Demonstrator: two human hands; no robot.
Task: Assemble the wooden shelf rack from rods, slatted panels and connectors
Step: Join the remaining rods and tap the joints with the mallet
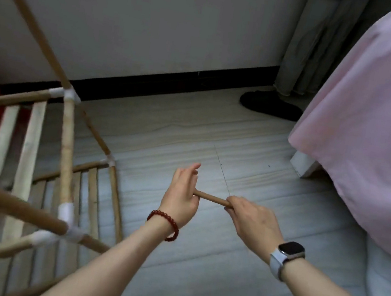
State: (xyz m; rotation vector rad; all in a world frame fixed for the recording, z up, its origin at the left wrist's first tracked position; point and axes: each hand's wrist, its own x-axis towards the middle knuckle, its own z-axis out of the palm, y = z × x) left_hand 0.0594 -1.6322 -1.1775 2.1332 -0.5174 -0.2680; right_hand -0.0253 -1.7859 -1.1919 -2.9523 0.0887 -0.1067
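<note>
Short wooden rod point(211, 198): held level above the floor point(172, 258), between both hands. Left hand point(182, 194) gripped one end, index finger extended; right hand point(253, 220) curled round the other. Part-built rack point(66, 154), white connectors point(69, 94): left, well apart.

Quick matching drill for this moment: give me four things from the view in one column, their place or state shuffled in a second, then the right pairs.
Things:
1. short rod
2. bead bracelet
3. smartwatch
4. white connector

Places or states:
A. on the right wrist
B. joins rods at a corner of the rack
C. held at both ends, between the two hands
D. on the left wrist

Pairs: 1-C, 2-D, 3-A, 4-B. The left hand and the right hand each grip one end of the rod.
</note>
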